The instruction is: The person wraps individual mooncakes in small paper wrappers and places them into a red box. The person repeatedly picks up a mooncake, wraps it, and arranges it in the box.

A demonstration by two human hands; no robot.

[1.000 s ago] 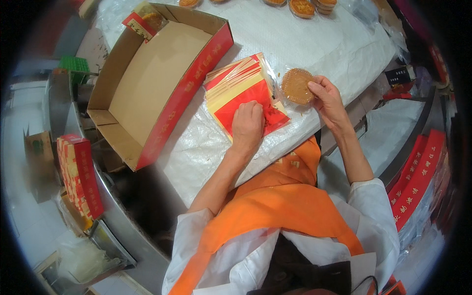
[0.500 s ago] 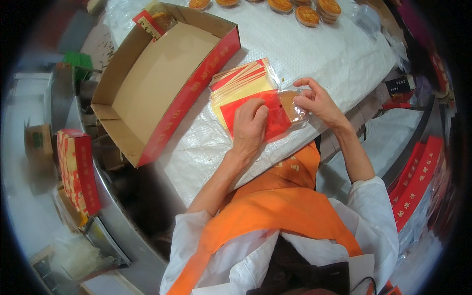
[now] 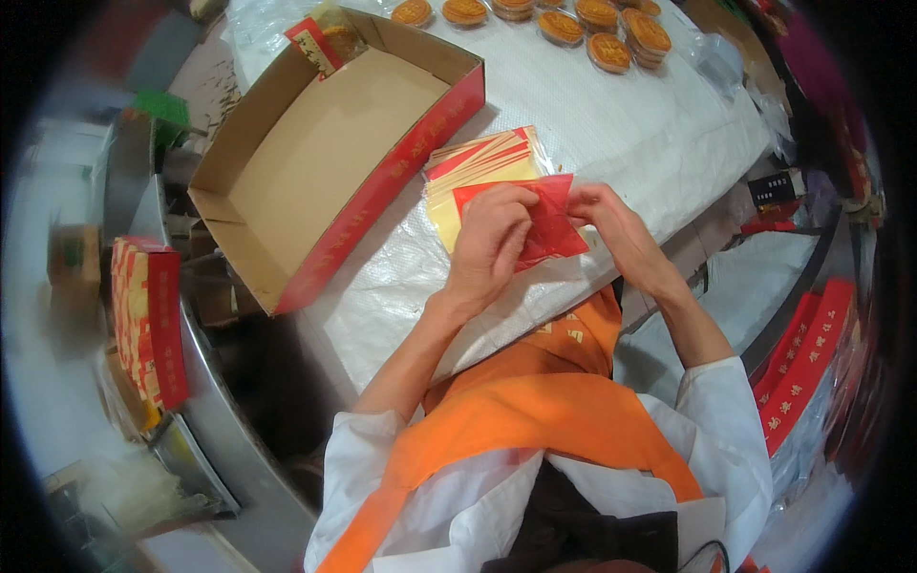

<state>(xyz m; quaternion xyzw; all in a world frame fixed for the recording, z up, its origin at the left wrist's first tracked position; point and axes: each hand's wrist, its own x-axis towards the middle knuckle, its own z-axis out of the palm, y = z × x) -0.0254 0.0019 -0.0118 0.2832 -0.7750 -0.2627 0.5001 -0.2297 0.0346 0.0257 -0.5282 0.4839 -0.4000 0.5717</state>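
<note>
in the head view, your left hand and right hand both pinched a red translucent bag at centre frame, just above the stack of red and yellow bags on the white table cover. an open cardboard box sat upper left, round cakes along the top.

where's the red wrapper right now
In the head view the red wrapper sits at centre, gripped between the left hand and right hand, over the stack of red and yellow wrappers, right of the open cardboard box.
</note>
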